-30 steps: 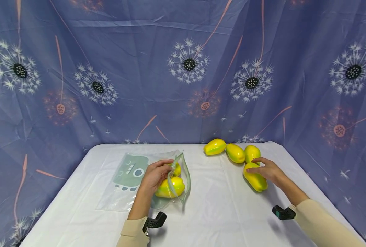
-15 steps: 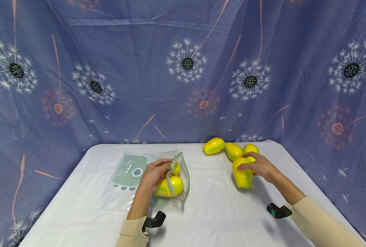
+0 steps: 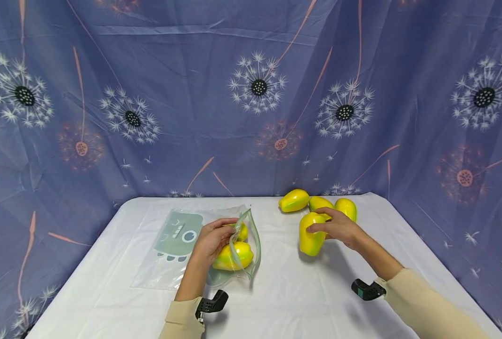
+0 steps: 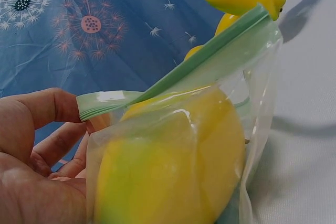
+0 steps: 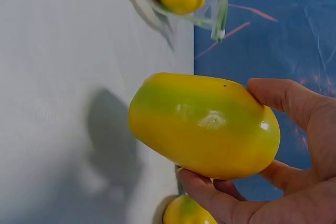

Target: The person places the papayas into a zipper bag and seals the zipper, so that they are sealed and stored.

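w/in rt grip (image 3: 342,229), ylw fruit (image 3: 311,238)

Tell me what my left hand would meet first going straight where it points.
Probably the bag's green rim, which your left hand touches. A yellow fruit inside lies close too, but depth is hard to judge.

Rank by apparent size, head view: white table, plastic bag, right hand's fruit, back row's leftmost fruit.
1. White table
2. Plastic bag
3. Unranked: held fruit, leftmost back fruit; the held one looks larger, but it sits nearer.
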`<state>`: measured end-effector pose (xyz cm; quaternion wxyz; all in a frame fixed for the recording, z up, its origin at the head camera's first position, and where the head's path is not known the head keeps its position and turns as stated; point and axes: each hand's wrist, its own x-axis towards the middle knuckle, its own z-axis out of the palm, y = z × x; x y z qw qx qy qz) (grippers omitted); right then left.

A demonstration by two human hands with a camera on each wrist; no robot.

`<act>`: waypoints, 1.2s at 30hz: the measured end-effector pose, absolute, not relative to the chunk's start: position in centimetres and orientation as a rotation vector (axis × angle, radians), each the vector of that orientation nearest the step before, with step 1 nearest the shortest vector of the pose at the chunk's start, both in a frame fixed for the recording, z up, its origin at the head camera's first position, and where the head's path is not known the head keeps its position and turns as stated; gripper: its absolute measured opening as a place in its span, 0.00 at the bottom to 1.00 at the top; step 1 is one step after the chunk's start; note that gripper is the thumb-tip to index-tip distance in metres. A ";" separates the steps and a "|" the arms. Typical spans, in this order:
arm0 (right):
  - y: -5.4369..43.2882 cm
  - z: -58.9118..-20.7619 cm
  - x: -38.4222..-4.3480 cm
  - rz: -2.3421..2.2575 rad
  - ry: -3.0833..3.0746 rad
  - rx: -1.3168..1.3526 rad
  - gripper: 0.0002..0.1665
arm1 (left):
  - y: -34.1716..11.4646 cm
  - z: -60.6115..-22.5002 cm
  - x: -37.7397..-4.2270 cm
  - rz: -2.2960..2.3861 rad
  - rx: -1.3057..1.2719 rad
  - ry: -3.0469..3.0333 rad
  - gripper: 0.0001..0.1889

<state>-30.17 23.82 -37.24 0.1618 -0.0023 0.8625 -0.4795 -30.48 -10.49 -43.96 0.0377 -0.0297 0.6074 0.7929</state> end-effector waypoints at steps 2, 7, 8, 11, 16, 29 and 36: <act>23.4 -37.2 -30.1 -1.381 2.459 -0.013 0.54 | -10.5 -44.0 -30.5 2.436 -0.093 1.861 0.19; 22.4 -37.1 -30.0 -1.361 2.502 -0.006 0.52 | -10.5 -43.9 -30.5 2.428 -0.103 1.865 0.19; 22.3 -37.1 -30.1 -1.349 2.518 -0.006 0.51 | -10.5 -43.9 -30.5 2.427 -0.106 1.866 0.19; 21.9 -37.0 -30.1 -1.321 2.549 -0.011 0.50 | -10.5 -43.9 -30.6 2.427 -0.105 1.872 0.19; 21.3 -37.1 -30.1 -1.323 2.524 -0.059 0.47 | -10.5 -43.9 -30.6 2.427 -0.102 1.870 0.19; 19.5 -37.3 -29.8 -1.516 2.308 -0.123 0.36 | -10.5 -43.9 -30.5 2.425 -0.077 1.869 0.19; 19.2 -38.2 -29.8 -1.561 2.330 -0.106 0.29 | -10.5 -43.9 -30.5 2.397 -0.089 1.895 0.19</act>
